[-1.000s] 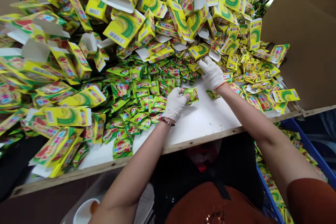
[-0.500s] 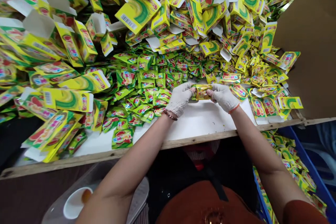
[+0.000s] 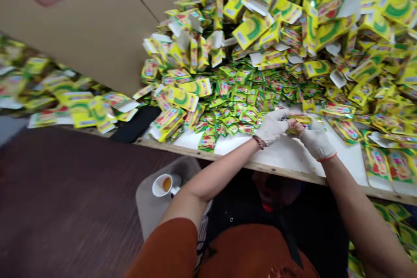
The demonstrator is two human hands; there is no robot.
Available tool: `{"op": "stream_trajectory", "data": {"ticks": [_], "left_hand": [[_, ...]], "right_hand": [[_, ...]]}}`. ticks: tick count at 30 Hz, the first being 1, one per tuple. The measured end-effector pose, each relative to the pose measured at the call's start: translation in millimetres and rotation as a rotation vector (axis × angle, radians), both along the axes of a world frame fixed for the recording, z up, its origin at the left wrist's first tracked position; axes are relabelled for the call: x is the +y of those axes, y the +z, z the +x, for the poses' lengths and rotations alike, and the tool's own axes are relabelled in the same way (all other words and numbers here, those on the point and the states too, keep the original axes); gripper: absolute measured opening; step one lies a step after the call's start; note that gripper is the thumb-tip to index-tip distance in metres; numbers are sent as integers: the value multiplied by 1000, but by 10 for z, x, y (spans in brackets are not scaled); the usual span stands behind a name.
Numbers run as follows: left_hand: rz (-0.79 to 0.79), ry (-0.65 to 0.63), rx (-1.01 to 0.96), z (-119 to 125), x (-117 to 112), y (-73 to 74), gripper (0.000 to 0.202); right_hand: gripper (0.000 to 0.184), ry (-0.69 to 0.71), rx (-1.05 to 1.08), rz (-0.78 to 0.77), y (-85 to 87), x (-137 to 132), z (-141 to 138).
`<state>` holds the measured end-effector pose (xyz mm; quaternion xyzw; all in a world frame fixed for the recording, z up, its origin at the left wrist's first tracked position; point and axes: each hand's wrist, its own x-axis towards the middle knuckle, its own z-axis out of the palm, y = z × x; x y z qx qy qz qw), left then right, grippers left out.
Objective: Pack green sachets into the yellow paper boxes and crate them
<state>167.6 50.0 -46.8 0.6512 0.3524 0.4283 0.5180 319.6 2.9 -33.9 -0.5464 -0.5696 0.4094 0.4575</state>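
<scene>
Handle the shiny packet (image 3: 303,119), pinched at once by the left hand (image 3: 273,127) and the right hand (image 3: 316,140) over the white table (image 3: 286,153), by its ends, as probably light, soft, slippery and easily crushed mid-way.

This looks like a packing workshop. The left hand (image 3: 273,127) and right hand (image 3: 315,138), in white knitted work gloves (image 3: 319,144), are over a white bench top (image 3: 289,154) edged with a raw wooden strip (image 3: 286,173). Beyond them rises a bulk heap of printed yellow cartons (image 3: 252,30), all alike, several gaping open. Loose green sachets (image 3: 241,100) spread left of the hands, yellow sachets (image 3: 361,93) to their right. Far to their left, past a tall brown cardboard panel (image 3: 97,30), similar cartons (image 3: 80,106) crowd another wood-edged stretch. Below and right of the right hand lie more yellow-green packs (image 3: 399,226).
</scene>
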Motion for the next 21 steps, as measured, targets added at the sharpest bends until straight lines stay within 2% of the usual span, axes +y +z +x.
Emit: {"op": "stream_trajectory", "data": {"ticks": [2,4,7,10,12,13,15,18,21], "left_hand": [[135,51,129,-111,-57,38,13],[322,158,302,-372,-107,165,16],[515,356,632,-1057,-83,464,33],[519,465,1150,-1886,95,727,38],[461,433,1403,-2350,259,814,36],[441,373,1488,-2528,343,831,37],[416,268,1614,-2773,498,833,37],[446,209,1718,-2928,664,847,29],[450,159,1721,-2968,682,966,16]], "right_hand": [[41,39,26,-46,-11,-6,-16],[35,30,-3,-76,-14,-13,-17],[31,-12,-50,-110,-7,-22,-12],[32,-16,-34,-131,-5,-19,-42],[33,-8,-17,-134,-5,-12,-90],[33,-8,-7,-132,-4,-9,-118],[34,-5,11,-127,0,-5,-167],[34,9,22,-129,-2,-9,-184],[36,-7,34,-139,-15,-21,-131]]}}
